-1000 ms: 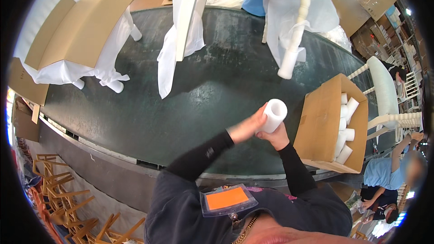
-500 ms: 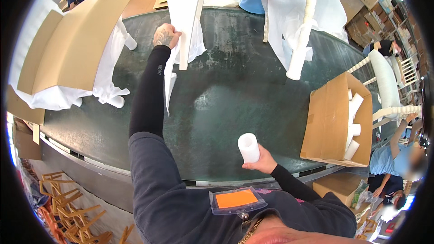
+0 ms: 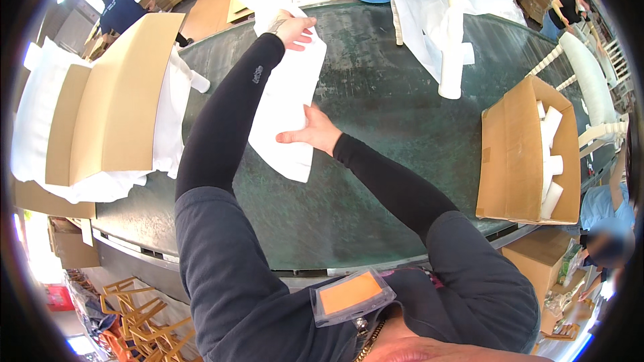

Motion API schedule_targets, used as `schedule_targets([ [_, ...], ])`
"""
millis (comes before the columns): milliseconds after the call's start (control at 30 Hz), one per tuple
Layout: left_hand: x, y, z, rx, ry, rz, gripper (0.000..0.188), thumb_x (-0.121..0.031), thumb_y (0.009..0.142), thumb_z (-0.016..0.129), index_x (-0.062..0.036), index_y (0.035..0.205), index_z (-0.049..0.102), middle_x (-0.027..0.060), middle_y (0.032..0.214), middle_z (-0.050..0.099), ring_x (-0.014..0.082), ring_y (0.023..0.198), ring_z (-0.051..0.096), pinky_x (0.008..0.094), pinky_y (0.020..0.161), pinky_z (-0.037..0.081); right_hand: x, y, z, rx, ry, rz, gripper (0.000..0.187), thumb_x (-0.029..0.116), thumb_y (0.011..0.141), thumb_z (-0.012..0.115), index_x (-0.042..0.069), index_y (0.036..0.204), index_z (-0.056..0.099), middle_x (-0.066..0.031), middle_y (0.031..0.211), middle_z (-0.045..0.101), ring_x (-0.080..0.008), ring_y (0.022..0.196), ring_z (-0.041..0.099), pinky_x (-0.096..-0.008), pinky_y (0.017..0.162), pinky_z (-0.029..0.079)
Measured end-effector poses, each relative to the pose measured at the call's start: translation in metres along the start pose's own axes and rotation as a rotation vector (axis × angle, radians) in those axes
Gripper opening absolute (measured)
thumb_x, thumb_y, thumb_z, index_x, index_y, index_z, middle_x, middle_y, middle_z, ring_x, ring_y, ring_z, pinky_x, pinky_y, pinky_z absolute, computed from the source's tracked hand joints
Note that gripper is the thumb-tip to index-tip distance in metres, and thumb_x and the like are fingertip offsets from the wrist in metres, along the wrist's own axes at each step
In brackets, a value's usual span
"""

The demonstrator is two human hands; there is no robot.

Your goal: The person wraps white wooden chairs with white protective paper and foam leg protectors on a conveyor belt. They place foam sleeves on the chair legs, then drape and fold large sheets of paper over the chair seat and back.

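Observation:
A white wrapping sheet [image 3: 285, 107] hangs from a pale piece of furniture and lies over the part beneath it. My left hand [image 3: 292, 30] rests on its upper part, fingers spread. Lower down, my right hand [image 3: 318, 132] grips the sheet's right side, thumb across the front; some fingers are hidden. Whatever the sheet covers there cannot be made out. To the right, a turned cream leg [image 3: 455, 33] of the furniture ends in a white foam sleeve [image 3: 451, 80].
The green tabletop [image 3: 376, 188] carries a cardboard box [image 3: 513, 151] of white foam tubes at right. At left stands another wrapped piece with cardboard [image 3: 127, 94] over it. A pale chair [image 3: 582, 70] is beyond the box. Other people [image 3: 124, 10] are in the background.
My right hand has moved up and left to the sheet; the foam tube it held is out of sight. My left hand has shifted right and upward, and the sheet now spreads wider.

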State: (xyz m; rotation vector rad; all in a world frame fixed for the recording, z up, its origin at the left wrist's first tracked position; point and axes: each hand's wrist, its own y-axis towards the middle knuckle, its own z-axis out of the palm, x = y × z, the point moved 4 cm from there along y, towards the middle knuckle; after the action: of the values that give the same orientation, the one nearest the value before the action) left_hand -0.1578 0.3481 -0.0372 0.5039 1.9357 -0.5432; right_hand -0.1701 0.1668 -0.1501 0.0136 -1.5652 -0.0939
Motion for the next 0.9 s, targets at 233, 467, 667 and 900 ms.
schedule_targets([
  [233, -0.015, -0.001, -0.062, -0.407, 0.713, 0.48, 0.06, -0.048, 0.081, 0.071, 0.0023, 0.113, 0.065, 0.0222, 0.108, 0.061, 0.0319, 0.1, 0.06, 0.0446, 0.086, 0.048, -0.079, 0.034, -0.014, -0.037, -0.281, 0.08, 0.081, 0.031, 0.059, 0.089, -0.005, 0.124, 0.057, -0.0224, 0.123, 0.061, -0.0334, 0.115, 0.06, -0.0379, 0.1, 0.046],
  [467, 0.024, -0.037, -0.058, -0.858, 0.678, 0.788, 0.11, -0.048, 0.067, 0.084, 0.004, 0.144, 0.026, 0.0241, 0.119, 0.047, 0.0386, 0.123, 0.039, 0.0489, 0.104, 0.034, -0.128, 0.054, -0.038, -0.004, -0.33, 0.077, 0.094, 0.04, 0.056, 0.087, -0.003, 0.131, 0.051, -0.0271, 0.129, 0.051, -0.0371, 0.126, 0.048, -0.0423, 0.107, 0.04],
  [667, 0.046, 0.003, -0.059, -0.691, 0.363, 0.335, 0.095, -0.033, 0.065, 0.083, 0.0055, 0.135, 0.032, 0.0266, 0.118, 0.058, 0.0395, 0.113, 0.058, 0.0421, 0.097, 0.046, -0.131, 0.06, -0.042, -0.137, -0.532, 0.169, 0.088, 0.04, 0.061, 0.085, 0.001, 0.132, 0.051, -0.0275, 0.137, 0.044, -0.0384, 0.127, 0.047, -0.0421, 0.107, 0.039],
  [900, 0.062, 0.022, -0.057, -0.841, 0.441, 0.264, 0.066, -0.026, 0.068, 0.076, 0.0038, 0.117, 0.044, 0.0257, 0.103, 0.065, 0.0406, 0.099, 0.065, 0.0441, 0.089, 0.051, -0.108, -0.012, -0.012, -0.402, -0.327, 0.123, 0.073, 0.039, 0.064, 0.084, 0.0, 0.118, 0.055, -0.0237, 0.121, 0.058, -0.0372, 0.11, 0.059, -0.042, 0.094, 0.048],
])
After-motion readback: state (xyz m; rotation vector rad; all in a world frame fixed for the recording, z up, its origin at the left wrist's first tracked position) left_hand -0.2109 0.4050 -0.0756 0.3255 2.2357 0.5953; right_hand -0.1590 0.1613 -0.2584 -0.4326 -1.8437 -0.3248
